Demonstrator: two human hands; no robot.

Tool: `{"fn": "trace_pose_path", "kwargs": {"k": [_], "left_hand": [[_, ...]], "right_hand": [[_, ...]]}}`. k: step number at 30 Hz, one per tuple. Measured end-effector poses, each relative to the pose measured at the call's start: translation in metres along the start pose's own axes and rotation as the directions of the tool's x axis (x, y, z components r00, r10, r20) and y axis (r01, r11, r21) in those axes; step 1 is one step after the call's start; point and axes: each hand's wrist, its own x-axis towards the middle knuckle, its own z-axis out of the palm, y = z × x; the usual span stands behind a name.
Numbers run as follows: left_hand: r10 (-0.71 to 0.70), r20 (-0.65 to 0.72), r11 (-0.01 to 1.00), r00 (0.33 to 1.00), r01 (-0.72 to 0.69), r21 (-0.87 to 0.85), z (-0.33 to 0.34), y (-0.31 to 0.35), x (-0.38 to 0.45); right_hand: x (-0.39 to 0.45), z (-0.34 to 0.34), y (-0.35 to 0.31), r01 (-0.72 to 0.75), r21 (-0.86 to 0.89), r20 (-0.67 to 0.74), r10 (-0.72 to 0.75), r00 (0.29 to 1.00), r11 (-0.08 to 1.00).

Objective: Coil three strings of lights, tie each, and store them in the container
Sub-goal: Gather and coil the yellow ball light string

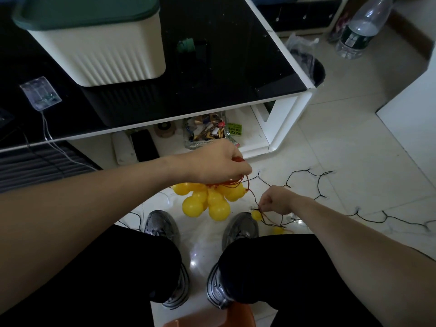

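**Kid:** Both hands are busy! What is the left hand (218, 165) doing?

**Helper:** Its fingers curl tight around loops of red cord (237, 181). The yellow bulbs (207, 200) hang in a bunch just under it. I think it holds them up high so the loops stay together and do not fall apart.

**Kid:** And the right hand (277, 200)?

**Helper:** It sits lower, near the shoe (240, 228). It pinches the cord by one small yellow bulb (256, 214), probably to bring the next bit up to the bunch.

**Kid:** What is that black wire (304, 181) past the right hand?

**Helper:** Another string of lights, lying loose on the floor (342, 142). It looks not coiled yet.

**Kid:** Where do they all go?

**Helper:** Into the white container (101, 50) with the green lid (82, 10), on the table (224, 67) far above the left hand. The lid is on it.
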Motion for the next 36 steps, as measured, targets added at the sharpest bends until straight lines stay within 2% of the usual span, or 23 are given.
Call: {"fn": "trace_pose_path", "kwargs": {"k": [5, 10, 13, 18, 21, 24, 26, 28, 31, 33, 36], "left_hand": [[0.018, 0.057, 0.999, 0.998, -0.016, -0.043, 0.003, 0.008, -0.003], [0.021, 0.058, 0.996, 0.998, -0.016, -0.084, 0.002, 0.011, -0.005], [0.022, 0.066, 0.992, 0.998, -0.013, -0.125, 0.000, 0.012, -0.006], [0.012, 0.095, 0.980, 0.995, 0.007, -0.198, -0.001, 0.015, -0.007], [0.009, 0.080, 0.982, 0.997, 0.007, -0.190, -0.001, 0.014, -0.007], [0.003, 0.044, 0.981, 0.999, 0.006, -0.194, -0.001, 0.014, -0.007], [-0.020, -0.006, 0.976, 1.000, 0.018, -0.217, -0.002, 0.012, -0.006], [-0.062, -0.083, 0.966, 0.995, 0.039, -0.254, -0.003, 0.010, -0.003], [-0.159, -0.224, 0.945, 0.962, 0.082, -0.316, -0.007, 0.003, 0.004], [-0.218, -0.292, 0.935, 0.931, 0.113, -0.336, -0.011, -0.002, 0.008], [-0.296, -0.376, 0.928, 0.878, 0.171, -0.331, -0.019, -0.009, 0.011]], "right_hand": [[0.007, 0.006, -0.003, 0.131, 0.089, -0.056, -0.126, 0.990, 0.987], [0.012, 0.011, -0.009, 0.108, 0.153, 0.078, -0.121, 0.990, 0.982], [0.015, 0.015, -0.010, 0.121, 0.186, 0.077, -0.137, 0.987, 0.975], [0.012, 0.015, -0.012, 0.113, 0.033, 0.122, -0.116, 0.986, 0.993], [0.006, 0.013, -0.009, 0.050, -0.071, 0.073, -0.045, 0.996, 0.996], [0.003, 0.008, -0.007, 0.000, 0.129, 0.044, -0.006, 0.999, 0.992], [0.000, 0.004, -0.009, -0.065, 0.237, 0.082, 0.047, 0.996, 0.969], [-0.007, -0.004, -0.009, -0.158, 0.289, 0.181, 0.108, 0.977, 0.944], [-0.021, -0.015, -0.005, -0.309, 0.439, 0.309, 0.180, 0.934, 0.844], [-0.034, -0.026, 0.000, -0.311, 0.534, 0.253, 0.203, 0.946, 0.786], [-0.054, -0.047, 0.001, -0.178, 0.698, 0.063, 0.187, 0.980, 0.694]]}}
